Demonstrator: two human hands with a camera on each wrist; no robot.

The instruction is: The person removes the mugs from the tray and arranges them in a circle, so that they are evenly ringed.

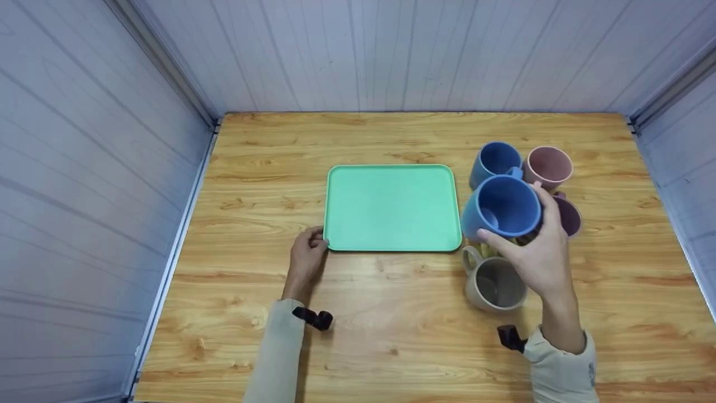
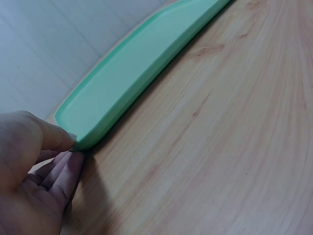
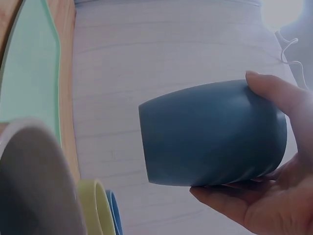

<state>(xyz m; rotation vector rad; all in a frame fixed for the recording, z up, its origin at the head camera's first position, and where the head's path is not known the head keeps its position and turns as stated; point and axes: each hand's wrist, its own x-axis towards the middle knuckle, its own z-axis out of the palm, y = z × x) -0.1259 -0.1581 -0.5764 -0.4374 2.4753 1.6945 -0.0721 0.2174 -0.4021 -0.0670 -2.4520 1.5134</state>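
My left hand [image 1: 307, 254] pinches the near left corner of a green tray [image 1: 391, 207], its thumb on the rim in the left wrist view. The tray lies flat on the table. On the right, my right hand [image 1: 545, 252] grips a blue mug [image 1: 473, 218] by its body, thumb on one side and fingers on the other. In the right wrist view this mug [image 3: 210, 134] is held up apart from the others. Below and around it stand a beige mug [image 1: 496, 284], another blue mug [image 1: 498, 159], a pink mug [image 1: 550, 165] and a purple mug [image 1: 569, 215].
A yellow mug [image 3: 89, 205] is mostly hidden under the held mug in the head view. The wooden table [image 1: 246, 184] is bounded by pale panels [image 1: 380, 56] at the back and both sides. Bare table lies left of and in front of the tray.
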